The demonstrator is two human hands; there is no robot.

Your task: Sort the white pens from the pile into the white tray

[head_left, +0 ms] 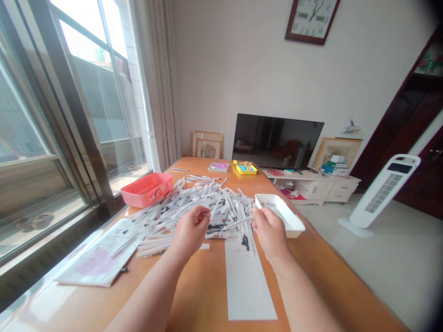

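Observation:
A large heap of white pens point(194, 200) covers the middle of the wooden table point(204, 295). My left hand point(191, 229) and my right hand point(269, 230) hover just in front of the heap, both with fingers pinched on the ends of one white pen point(236, 222) held level between them. Below the hands lies a long white paper strip point(247, 276) with a small black pen part point(245, 240) on its far end. A white tray point(281, 213) sits right beside my right hand. A pink tray point(147, 189) stands left of the heap.
Printed sheets point(104, 253) lie at the table's left edge by the window. A book point(218, 167) and a yellow box point(244, 168) rest at the far end. Beyond are a television point(277, 140), a low cabinet point(318, 184) and a white tower fan point(380, 191).

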